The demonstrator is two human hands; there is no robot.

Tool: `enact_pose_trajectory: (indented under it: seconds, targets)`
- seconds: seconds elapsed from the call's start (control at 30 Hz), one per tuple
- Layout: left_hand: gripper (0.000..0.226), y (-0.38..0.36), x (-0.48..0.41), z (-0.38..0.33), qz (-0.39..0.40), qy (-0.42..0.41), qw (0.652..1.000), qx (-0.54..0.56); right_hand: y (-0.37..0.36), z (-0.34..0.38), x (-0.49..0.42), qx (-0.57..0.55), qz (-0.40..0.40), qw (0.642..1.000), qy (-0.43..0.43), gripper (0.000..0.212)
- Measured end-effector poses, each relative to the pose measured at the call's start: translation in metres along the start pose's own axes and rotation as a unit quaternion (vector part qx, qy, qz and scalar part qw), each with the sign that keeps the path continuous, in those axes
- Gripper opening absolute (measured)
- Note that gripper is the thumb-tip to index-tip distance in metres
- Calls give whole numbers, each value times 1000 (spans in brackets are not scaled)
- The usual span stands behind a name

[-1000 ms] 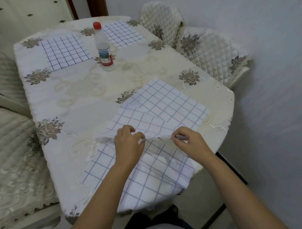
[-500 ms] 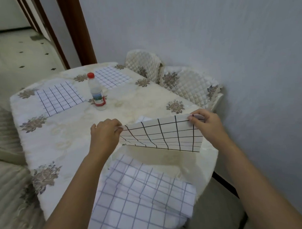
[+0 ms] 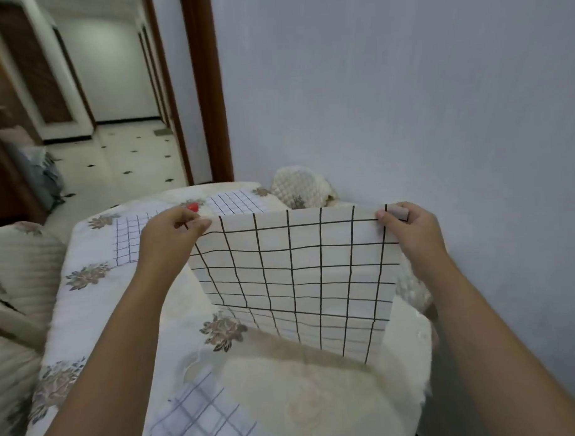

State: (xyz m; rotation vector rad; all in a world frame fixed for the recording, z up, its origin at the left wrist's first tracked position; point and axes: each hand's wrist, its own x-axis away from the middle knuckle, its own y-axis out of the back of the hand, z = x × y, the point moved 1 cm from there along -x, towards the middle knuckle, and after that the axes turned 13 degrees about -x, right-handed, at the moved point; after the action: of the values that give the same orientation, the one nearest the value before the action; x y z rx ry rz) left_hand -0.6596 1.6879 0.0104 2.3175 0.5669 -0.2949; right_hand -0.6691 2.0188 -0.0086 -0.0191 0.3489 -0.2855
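Left grip (image 3: 174, 230) pinching upper left corner of checked mat (image 3: 294, 276), fingers curling over its edge. Right grip (image 3: 407, 228) pinching upper right corner, thumb lying on front face. Checked mat hanging upright between both grips, over right part of tabletop (image 3: 302, 400); whether lower edge is touching cloth, cannot tell. Second mat (image 3: 202, 416) lying flat at near edge. Two far mats (image 3: 130, 236) lying beyond left grip. Red bottle cap (image 3: 193, 207) showing just behind left grip. Quilted chair (image 3: 299, 188) standing far right, by wall.
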Motion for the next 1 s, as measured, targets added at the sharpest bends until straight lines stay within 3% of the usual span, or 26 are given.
enact_pose_trajectory:
  seconds: [0.17,0.37,0.43,0.57,0.67,0.73,1.0]
  targets:
    - [23,-11,-8,-35,-95,43,994,32,12,3,-65,-32,55,998,-19,15]
    - [12,-13,-14,-48,-83,126,974,170,6,23,-112,-88,84,992,-9,18]
    - [8,-10,-17,-52,-82,125,974,172,1,24,-118,-96,87,992,-6,17]
    - [24,-7,-28,-55,-91,134,971,174,-8,17,-125,-95,74,993,-7,20]
    - [12,-11,-37,-59,-91,140,970,175,-13,12,-138,-104,64,992,-26,21]
    - [18,-18,-38,-65,-98,146,969,176,-15,9,-151,-103,68,992,-41,20]
    - [21,-33,-60,-86,-180,170,958,144,-35,-6,-212,-113,119,985,-51,18]
